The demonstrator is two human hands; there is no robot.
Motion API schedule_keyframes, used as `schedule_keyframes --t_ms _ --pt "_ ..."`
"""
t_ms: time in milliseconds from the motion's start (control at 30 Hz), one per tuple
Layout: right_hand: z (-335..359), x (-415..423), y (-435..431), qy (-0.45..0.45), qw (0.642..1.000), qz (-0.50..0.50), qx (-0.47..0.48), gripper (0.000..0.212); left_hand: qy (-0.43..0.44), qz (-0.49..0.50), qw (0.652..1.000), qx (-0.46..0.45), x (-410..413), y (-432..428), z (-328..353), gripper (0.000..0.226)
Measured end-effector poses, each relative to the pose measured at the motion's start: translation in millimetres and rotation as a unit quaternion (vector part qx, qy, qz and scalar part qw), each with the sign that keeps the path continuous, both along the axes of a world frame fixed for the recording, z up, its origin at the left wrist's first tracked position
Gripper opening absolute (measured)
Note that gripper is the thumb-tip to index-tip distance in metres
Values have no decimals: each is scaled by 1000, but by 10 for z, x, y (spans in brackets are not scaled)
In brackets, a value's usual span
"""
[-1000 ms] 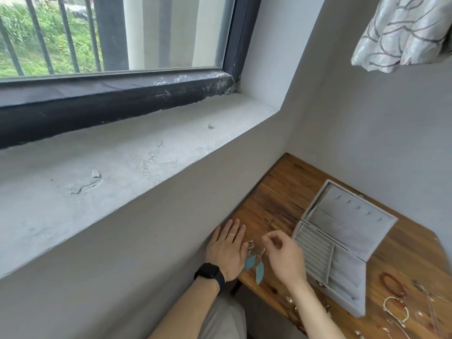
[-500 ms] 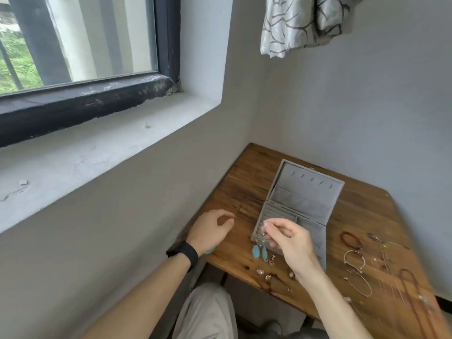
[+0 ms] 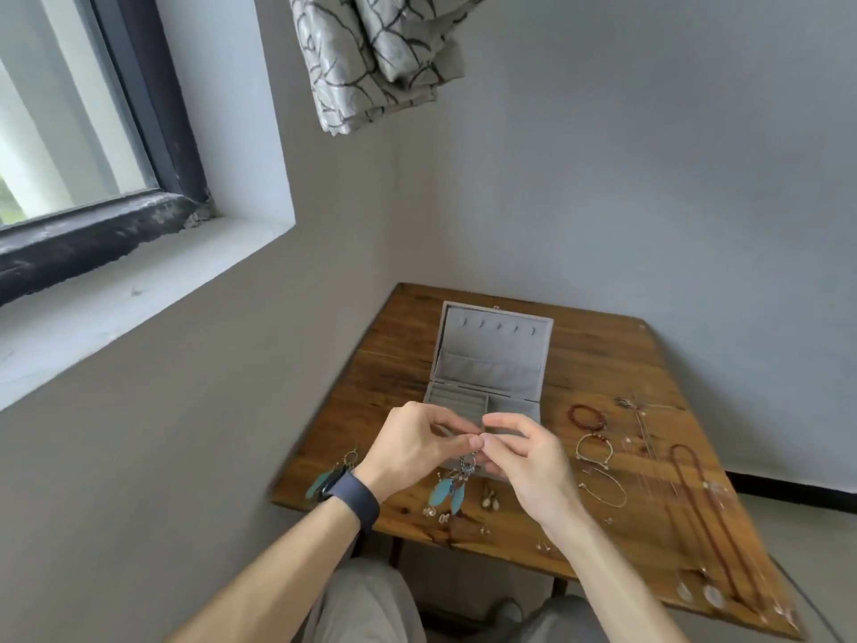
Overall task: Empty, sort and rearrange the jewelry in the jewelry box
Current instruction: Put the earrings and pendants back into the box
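Observation:
A grey jewelry box (image 3: 491,364) stands open on the wooden table (image 3: 603,364), its lid upright and its trays partly hidden behind my hands. My left hand (image 3: 412,450) and my right hand (image 3: 524,457) meet in front of the box. Together they pinch the top of a blue feather earring (image 3: 450,489) that hangs below my fingers. A second blue feather earring (image 3: 331,475) lies at the table's left edge, partly behind my left wrist. Small earrings (image 3: 489,501) lie near the front edge.
Right of the box lie a red bead bracelet (image 3: 586,416), a thin bangle (image 3: 593,447), fine chains (image 3: 642,424) and a long brown bead necklace (image 3: 705,512). Walls close the table in at the left and back. A patterned curtain (image 3: 375,58) hangs above.
The view swung right and down onto the table. My left hand came off the table's left edge and joined my right hand on the feather earring in front of the box.

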State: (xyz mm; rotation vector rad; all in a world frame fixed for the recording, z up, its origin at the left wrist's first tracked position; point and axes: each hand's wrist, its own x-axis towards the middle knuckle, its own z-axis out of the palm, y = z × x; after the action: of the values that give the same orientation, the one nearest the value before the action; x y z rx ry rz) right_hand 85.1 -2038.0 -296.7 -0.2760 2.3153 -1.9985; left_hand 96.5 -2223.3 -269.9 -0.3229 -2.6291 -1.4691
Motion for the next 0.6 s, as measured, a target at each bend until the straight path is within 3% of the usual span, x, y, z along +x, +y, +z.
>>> schedule_keyframes --t_ms 300,600 --pt "41 44 231 11 999 14 31 21 17 -5 993 -118 -112 269 200 9" --pt "74 51 238 36 997 3 61 13 -77 1 997 -27 -219 271 180 14"
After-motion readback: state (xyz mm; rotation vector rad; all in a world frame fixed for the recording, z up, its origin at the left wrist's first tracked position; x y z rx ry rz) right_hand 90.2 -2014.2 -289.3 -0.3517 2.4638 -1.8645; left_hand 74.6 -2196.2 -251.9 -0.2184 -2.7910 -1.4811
